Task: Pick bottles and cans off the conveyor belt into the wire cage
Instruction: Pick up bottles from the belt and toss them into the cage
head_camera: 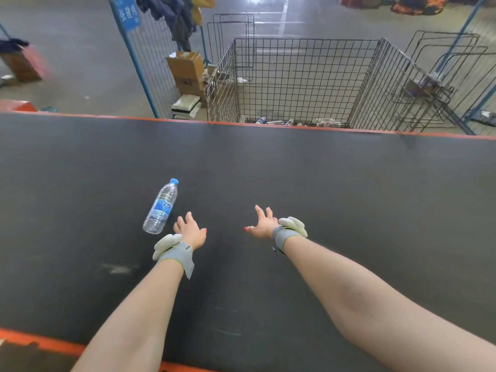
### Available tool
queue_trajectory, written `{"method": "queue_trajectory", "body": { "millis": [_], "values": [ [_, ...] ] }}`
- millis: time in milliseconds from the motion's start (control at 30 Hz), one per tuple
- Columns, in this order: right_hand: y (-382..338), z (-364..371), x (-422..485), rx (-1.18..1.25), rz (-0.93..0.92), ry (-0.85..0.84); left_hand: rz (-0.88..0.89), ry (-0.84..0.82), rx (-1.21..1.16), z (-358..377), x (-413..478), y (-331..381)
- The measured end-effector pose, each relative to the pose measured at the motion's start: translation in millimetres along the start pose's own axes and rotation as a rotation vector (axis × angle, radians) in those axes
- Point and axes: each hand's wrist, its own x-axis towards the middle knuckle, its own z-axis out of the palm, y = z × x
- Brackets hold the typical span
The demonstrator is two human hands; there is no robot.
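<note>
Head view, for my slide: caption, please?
Left hand and right hand, open, reach over conveyor belt near a water bottle; wire cage beyond.

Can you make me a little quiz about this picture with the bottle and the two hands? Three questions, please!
1. True or false: the left hand is gripping the water bottle.
2. What colour is the bottle's cap? A) red B) blue C) green
3. Fill the gap: beyond the far edge of the conveyor belt stands a wire ____.

Key
1. False. The bottle lies on the belt. The left hand and the right hand are both spread open and hold nothing.
2. B
3. cage
</note>
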Motion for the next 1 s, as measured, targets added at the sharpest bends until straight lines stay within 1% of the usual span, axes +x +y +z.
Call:
{"method": "queue_trajectory", "body": {
  "millis": [133,233,433,567,700,767,867,900,967,1000],
  "values": [
    [-23,9,11,0.052,-0.015,-0.064,-0.045,0.009,0.046,-8,13,-18],
    [-39,18,22,0.053,-0.008,-0.119,-0.06,-0.006,0.035,-11,24,-29],
    [-59,36,45,0.12,-0.003,-0.139,-0.096,-0.046,0.044,-9,45,-38],
    [-56,48,68,0.216,0.042,-0.065,-0.151,-0.099,-0.008,-9,63,-18],
    [-43,47,87,0.32,0.167,0.046,-0.114,-0.146,-0.057,0,87,25],
    [-43,34,100,0.355,0.224,0.126,-0.112,-0.155,-0.074,-3,98,45],
    [-58,-18,147,0.597,0.267,0.247,-0.064,-0.14,-0.093,-10,137,89],
    [-66,-44,170,0.66,0.283,0.293,-0.041,-0.127,-0.097,-13,154,106],
    [-80,-110,216,0.764,0.255,0.397,0.011,-0.095,-0.109,-23,182,138],
    [-88,-153,240,0.803,0.187,0.449,0.031,-0.084,-0.118,-25,194,151]
  ]
}}
